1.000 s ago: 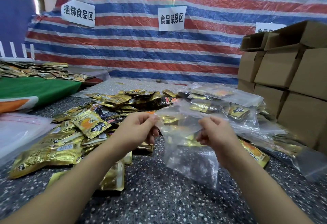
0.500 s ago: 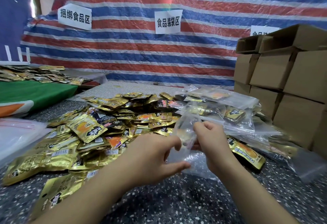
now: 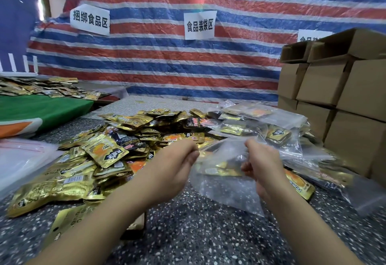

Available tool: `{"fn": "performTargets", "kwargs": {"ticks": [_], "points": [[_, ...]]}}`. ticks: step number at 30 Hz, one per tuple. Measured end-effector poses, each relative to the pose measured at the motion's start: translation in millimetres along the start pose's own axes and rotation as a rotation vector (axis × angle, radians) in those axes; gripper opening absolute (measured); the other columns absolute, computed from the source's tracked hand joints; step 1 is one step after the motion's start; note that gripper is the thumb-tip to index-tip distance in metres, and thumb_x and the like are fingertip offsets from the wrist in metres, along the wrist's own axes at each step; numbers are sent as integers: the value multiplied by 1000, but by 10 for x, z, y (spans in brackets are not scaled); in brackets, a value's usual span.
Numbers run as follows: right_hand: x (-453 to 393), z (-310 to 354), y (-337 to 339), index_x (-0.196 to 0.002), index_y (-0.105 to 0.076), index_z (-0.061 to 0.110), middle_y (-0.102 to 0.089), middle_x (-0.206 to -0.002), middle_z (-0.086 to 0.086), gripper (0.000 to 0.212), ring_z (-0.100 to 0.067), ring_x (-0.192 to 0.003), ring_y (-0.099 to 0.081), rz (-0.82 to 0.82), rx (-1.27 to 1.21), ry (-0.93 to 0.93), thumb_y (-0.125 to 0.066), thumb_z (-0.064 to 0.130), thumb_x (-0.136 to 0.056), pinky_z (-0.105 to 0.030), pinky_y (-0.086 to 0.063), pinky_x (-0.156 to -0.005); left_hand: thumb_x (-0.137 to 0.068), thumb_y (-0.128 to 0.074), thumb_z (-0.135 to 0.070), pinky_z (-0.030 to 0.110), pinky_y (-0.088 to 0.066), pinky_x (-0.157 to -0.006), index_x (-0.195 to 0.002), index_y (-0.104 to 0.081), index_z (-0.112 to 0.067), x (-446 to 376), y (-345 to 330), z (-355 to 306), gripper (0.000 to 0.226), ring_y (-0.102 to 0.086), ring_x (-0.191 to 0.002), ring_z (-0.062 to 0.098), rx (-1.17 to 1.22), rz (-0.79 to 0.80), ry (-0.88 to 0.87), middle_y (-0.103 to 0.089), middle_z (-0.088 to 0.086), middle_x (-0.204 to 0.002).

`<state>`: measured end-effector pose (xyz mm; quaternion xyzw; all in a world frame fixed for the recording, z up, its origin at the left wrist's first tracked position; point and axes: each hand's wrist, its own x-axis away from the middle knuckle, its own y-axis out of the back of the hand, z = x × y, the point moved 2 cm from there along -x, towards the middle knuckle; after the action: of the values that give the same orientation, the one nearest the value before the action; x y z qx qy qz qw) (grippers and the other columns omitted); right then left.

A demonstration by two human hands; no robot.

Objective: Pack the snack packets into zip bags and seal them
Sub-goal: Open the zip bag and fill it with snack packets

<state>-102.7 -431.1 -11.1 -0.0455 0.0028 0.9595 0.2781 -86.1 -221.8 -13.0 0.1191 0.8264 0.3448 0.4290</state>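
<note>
A clear zip bag (image 3: 225, 183) hangs between my hands above the speckled table (image 3: 198, 233). My left hand (image 3: 177, 162) pinches its top left edge and my right hand (image 3: 261, 160) grips its top right edge, so the bag's mouth is stretched between them. Gold packets show through the plastic, but I cannot tell whether they are inside it or behind it. A big heap of gold and black snack packets (image 3: 108, 154) lies to the left. Filled zip bags (image 3: 261, 126) are piled behind and to the right.
Stacked cardboard boxes (image 3: 338, 101) stand at the right. A pile of flat clear bags (image 3: 18, 160) lies at the left edge. A green-covered table (image 3: 41, 108) with more packets is at the far left. A striped tarp (image 3: 188, 59) with paper signs hangs behind.
Half a second ago my hands were close together with the bag bunched between them. Now they have moved apart and the bag is spread wide again.
</note>
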Motion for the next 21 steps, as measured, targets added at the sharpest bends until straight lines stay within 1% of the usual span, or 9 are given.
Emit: {"fn": "performTargets", "kwargs": {"ticks": [3,6,7,8,10,12,14,18,21], "points": [[-33,22,68,-74,-41,14,-38,-69,-3,22,-20,-65,-34,-58,44,115,-55,15,-91,-33,-28,-57,-99,-39,-44,16,-35,-58,-75,-49,-19,-10,29,19,36,-44,-65,3,40,-46,-12,-48,-9,-68],[23,41,22,-89,-52,18,-53,-92,-1,5,-18,-77,-49,-21,121,243,-55,15,-91,-29,-38,-63,-93,-44,-49,16,-32,-54,-65,-44,-22,-20,50,50,39,-43,-59,4,72,-112,-22,-43,-10,-60],[41,48,-1,-93,-56,22,-56,-98,-2,6,-17,-82,-53,-4,163,286,-54,16,-92,-29,-40,-65,-93,-49,-46,16,-31,-53,-64,-44,-22,-23,57,67,38,-42,-57,3,80,-129,-27,-42,-11,-59],[49,51,-23,-92,-60,21,-59,-98,-5,9,-18,-84,-55,14,206,319,-52,17,-92,-31,-41,-66,-93,-53,-43,15,-30,-52,-63,-45,-22,-30,64,86,37,-41,-56,3,85,-143,-32,-41,-12,-58],[57,45,-50,-82,-67,8,-64,-88,-19,22,-23,-76,-57,35,258,332,-51,24,-85,-33,-40,-67,-93,-58,-38,14,-29,-53,-64,-51,-21,-40,76,120,34,-42,-56,2,89,-163,-44,-43,-12,-58],[64,32,-62,-71,-63,0,-64,-80,-27,35,-26,-66,-55,37,257,304,-48,31,-70,-36,-38,-64,-91,-61,-40,13,-32,-54,-68,-60,-13,-44,81,144,36,-44,-58,1,89,-155,-53,-49,-10,-60],[53,7,-64,-67,-63,0,-65,-71,-23,35,-23,-62,-54,30,262,292,-46,31,-67,-35,-38,-61,-84,-59,-49,14,-35,-54,-69,-63,-12,-42,68,159,40,-48,-60,2,81,-115,-27,-53,-10,-61],[-25,-66,-74,-74,-65,4,-67,-68,-9,24,-25,-67,-65,86,237,222,-54,18,-89,-32,-42,-60,-82,-57,-49,11,-36,-55,-65,-59,-17,-38,57,176,36,-50,-62,-1,50,-161,-5,-50,-13,-59],[-49,-87,-75,-81,-66,6,-68,-72,-3,18,-11,-59,-64,171,218,146,-54,12,-92,-20,-41,-45,-85,-58,-42,9,-34,-57,-68,-56,-22,-44,86,202,27,-49,-63,-3,37,-228,-36,-46,-16,-61]]}}
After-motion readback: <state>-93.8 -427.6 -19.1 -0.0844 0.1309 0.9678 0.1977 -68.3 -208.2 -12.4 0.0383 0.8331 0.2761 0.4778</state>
